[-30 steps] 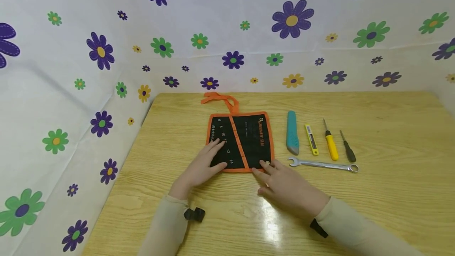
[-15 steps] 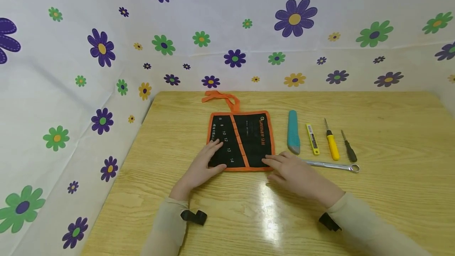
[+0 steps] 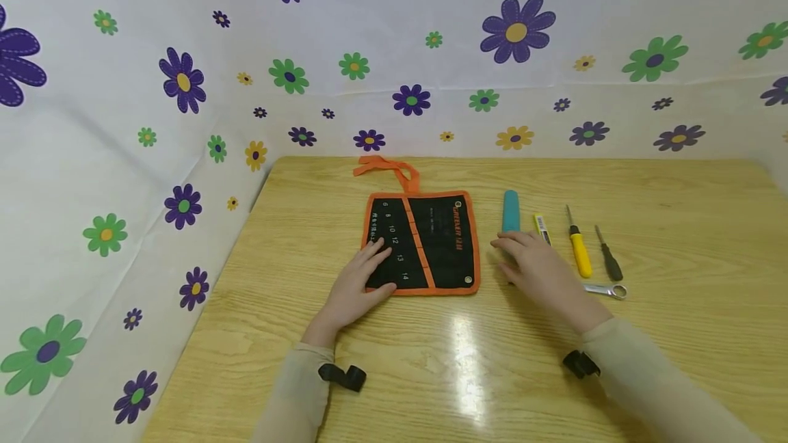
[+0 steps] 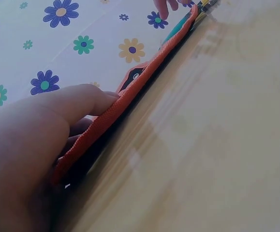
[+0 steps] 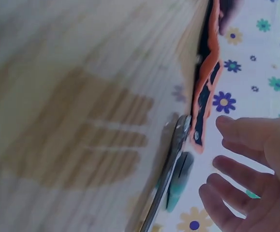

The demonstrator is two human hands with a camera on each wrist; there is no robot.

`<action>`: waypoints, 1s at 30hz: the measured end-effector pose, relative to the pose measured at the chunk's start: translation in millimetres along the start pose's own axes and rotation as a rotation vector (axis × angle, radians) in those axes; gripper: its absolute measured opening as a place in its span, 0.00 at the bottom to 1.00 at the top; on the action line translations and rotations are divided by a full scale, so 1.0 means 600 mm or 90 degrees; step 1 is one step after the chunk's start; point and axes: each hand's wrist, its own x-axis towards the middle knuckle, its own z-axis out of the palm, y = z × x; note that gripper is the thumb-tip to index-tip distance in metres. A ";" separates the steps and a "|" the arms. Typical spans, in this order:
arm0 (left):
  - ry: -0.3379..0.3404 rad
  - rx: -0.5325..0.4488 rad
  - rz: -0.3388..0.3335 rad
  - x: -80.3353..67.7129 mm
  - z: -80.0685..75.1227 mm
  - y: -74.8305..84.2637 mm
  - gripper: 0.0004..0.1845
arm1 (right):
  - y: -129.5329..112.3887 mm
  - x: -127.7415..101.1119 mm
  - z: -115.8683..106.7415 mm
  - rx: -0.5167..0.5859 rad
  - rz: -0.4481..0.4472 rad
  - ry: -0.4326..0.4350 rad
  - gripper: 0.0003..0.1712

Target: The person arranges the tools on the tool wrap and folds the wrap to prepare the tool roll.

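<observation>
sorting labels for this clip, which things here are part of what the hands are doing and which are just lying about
In hand:
- tool pouch, black with orange trim, flat on the table; left hand rests on it
- spanner, partly hidden under the right hand, which hovers open above it
- teal knife, by the right fingertips

Lying about:
- yellow blade case
- yellow screwdriver
- dark screwdriver
- flowered backdrop

Makeshift home workbench: wooden tabletop (image 3: 677, 224) screened by flower-printed sheeting (image 3: 431, 53), with a fabric tool roll (image 3: 440, 238), box cutter (image 3: 510, 209), screwdrivers (image 3: 579, 255) and a wrench (image 3: 609, 290) laid out.
</observation>
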 end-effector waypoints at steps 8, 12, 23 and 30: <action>0.003 0.013 0.014 0.000 -0.001 -0.001 0.35 | 0.028 0.018 0.001 0.017 0.029 -0.013 0.23; -0.002 0.023 0.012 0.000 0.000 -0.001 0.34 | 0.034 0.023 -0.001 0.021 0.045 -0.051 0.26; -0.004 0.028 0.007 0.001 -0.001 0.002 0.34 | 0.037 0.028 0.002 0.006 0.049 -0.070 0.23; -0.012 0.030 0.002 0.000 -0.001 0.002 0.34 | 0.031 0.020 -0.008 0.034 0.047 -0.003 0.19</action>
